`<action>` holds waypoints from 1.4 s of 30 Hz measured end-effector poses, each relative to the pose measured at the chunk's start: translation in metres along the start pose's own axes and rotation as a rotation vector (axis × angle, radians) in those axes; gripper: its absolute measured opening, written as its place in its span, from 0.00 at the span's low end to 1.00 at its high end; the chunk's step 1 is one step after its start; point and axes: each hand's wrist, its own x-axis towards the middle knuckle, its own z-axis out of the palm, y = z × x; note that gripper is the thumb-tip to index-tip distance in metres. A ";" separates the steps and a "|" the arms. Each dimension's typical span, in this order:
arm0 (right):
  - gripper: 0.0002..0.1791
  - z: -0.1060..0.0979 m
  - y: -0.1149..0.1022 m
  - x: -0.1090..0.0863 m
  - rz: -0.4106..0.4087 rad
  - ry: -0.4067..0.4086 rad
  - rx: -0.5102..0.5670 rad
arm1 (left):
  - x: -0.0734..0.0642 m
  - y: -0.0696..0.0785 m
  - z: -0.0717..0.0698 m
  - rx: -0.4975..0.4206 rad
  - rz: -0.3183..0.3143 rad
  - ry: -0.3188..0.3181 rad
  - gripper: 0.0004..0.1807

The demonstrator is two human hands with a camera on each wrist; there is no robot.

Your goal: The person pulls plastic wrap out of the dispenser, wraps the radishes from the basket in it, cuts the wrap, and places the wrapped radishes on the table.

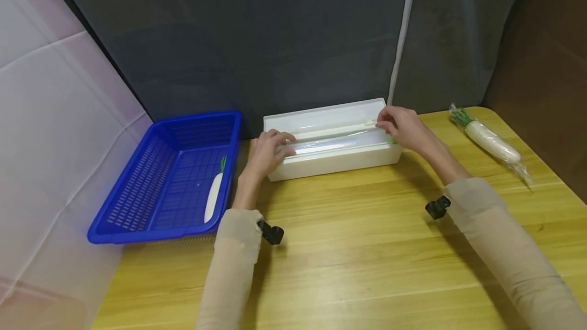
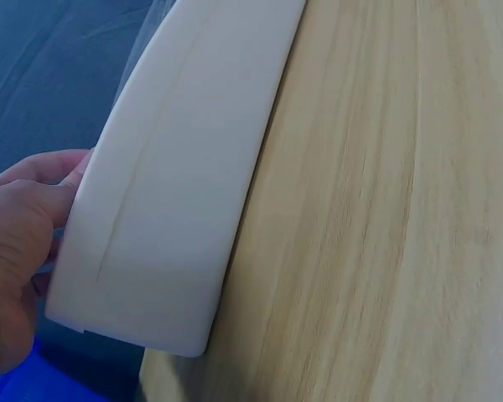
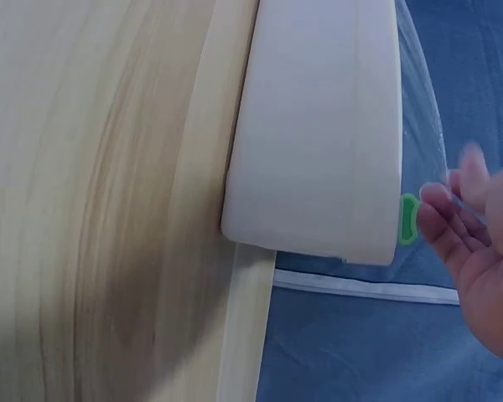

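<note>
A long white cling film dispenser box lies at the back of the table with its lid raised. Clear cling film stretches along its opening. At the box's left end is my left hand, its curved fingers spread over the opening and thumb and forefinger apart. In the left wrist view its fingertips are right at the box rim. My right hand pinches the film at the right end, where the right wrist view shows the film lifted off the box. A green tab sticks out beside those fingers.
A blue plastic basket stands on the left, holding a white radish with green stems. On the right lies a film-wrapped white radish. A dark grey curtain hangs right behind the box.
</note>
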 end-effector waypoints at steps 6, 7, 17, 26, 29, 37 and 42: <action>0.04 0.002 0.001 0.001 -0.031 0.033 -0.025 | 0.004 0.000 0.001 -0.046 0.013 0.031 0.07; 0.03 0.003 0.000 0.002 -0.020 0.041 -0.027 | 0.004 0.000 0.001 -0.042 0.012 0.037 0.08; 0.04 0.006 -0.004 0.005 0.058 0.096 -0.013 | 0.007 0.002 0.003 -0.118 0.034 0.158 0.05; 0.05 0.006 -0.005 0.004 0.086 0.132 -0.009 | 0.010 0.005 0.001 -0.089 0.073 0.275 0.06; 0.05 0.006 -0.006 0.005 0.073 0.146 -0.015 | 0.009 0.003 -0.001 -0.100 0.056 0.287 0.07; 0.05 0.006 -0.008 0.008 0.063 0.175 -0.023 | 0.008 -0.001 -0.007 -0.148 0.120 0.215 0.02; 0.05 0.005 -0.009 0.010 0.058 0.201 -0.021 | 0.006 0.000 -0.012 -0.107 0.101 0.182 0.02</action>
